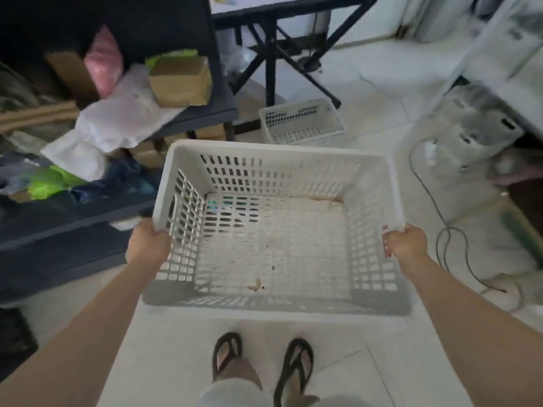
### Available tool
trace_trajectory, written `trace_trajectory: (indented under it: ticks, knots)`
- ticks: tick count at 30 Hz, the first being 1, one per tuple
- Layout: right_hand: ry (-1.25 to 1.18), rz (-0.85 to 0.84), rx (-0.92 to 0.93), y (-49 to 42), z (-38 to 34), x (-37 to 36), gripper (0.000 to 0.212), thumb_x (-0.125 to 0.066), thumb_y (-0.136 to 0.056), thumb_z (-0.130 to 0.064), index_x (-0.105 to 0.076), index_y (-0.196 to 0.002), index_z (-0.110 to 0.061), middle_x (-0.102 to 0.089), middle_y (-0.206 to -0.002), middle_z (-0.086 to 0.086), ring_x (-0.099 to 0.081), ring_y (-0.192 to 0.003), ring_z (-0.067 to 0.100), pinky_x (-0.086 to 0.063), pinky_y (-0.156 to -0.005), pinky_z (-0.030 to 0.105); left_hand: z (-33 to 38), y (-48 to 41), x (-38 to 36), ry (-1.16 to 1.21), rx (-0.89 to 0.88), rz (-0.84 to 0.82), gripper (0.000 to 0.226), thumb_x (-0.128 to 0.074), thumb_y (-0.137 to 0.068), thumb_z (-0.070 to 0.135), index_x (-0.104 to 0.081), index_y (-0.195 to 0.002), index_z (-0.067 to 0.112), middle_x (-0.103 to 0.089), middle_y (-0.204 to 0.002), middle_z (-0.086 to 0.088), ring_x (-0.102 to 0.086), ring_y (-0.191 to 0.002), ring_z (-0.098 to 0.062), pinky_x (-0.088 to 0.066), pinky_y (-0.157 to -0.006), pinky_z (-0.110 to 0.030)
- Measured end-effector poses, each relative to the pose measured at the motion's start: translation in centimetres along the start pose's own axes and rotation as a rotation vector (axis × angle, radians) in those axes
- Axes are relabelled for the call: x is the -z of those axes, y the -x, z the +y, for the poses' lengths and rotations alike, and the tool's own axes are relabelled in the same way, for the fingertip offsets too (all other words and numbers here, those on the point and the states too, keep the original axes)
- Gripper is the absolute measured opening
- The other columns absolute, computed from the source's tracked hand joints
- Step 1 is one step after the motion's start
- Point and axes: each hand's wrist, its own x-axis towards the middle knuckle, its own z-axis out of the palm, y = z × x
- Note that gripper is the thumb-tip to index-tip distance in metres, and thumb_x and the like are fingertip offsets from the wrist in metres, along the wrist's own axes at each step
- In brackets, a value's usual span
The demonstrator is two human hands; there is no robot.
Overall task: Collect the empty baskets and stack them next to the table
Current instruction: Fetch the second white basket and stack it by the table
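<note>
— What's down on the floor (379,118)?
— A small white basket (302,124), just beside the black legs of the bench (293,8). A dark cable (440,217) trails over the tiles on the right.
— And the dark shelf (205,114)?
— A cardboard box (179,83), with a crumpled white cloth (117,121) touching it.

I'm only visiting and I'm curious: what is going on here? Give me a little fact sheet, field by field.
Carried: large white basket, apparently lifted off the floor
Left hand: grips the basket's left rim
Right hand: grips its right rim
Contents: empty, apart from a few specks of dirt
Second basket: small white basket, on the floor ahead by the legs of the folding table
To the left: dark shelf holding boxes and bags
</note>
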Motion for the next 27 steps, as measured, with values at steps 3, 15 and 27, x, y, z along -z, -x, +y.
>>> trace_trajectory:
  ticks: [3, 15, 27]
  knots:
    - [-0.061, 0.089, -0.058, -3.6, 1.3, 4.8, 0.019, -0.054, -0.08, 0.001, -0.065, -0.076, -0.014, -0.06, -0.063, 0.006, -0.051, -0.05, 0.02, -0.042, -0.04, 0.023, 6.5, -0.9, -5.0, -0.053, -0.103, -0.053, 0.017, -0.052, -0.083, 0.01, -0.053, -0.1, 0.01, -0.057, -0.073, -0.007, -0.058, -0.065, -0.029, -0.053, -0.06, -0.042]
    - [-0.084, 0.208, -0.108, -23.4, -5.0, 8.7, 0.02, -0.055, -0.075, 0.005, -0.067, -0.078, -0.011, -0.059, -0.064, 0.008, -0.052, -0.052, 0.022, -0.043, -0.049, 0.03, 25.1, -11.2, -20.4, -0.035, -0.164, -0.176, 0.018, -0.048, -0.087, 0.011, -0.051, -0.105, 0.007, -0.063, -0.095, -0.02, -0.061, -0.085, -0.04, -0.054, -0.077, -0.054]
    - [-0.003, 0.063, -0.036, -45.8, -21.0, 3.0, 0.025, -0.054, -0.076, 0.004, -0.065, -0.074, -0.018, -0.058, -0.063, 0.006, -0.05, -0.049, 0.019, -0.042, -0.041, 0.023, 39.3, -24.4, -27.0, -0.013, -0.019, -0.097, 0.024, -0.052, -0.09, 0.013, -0.049, -0.112, 0.004, -0.06, -0.097, -0.016, -0.06, -0.085, -0.032, -0.053, -0.073, -0.044]
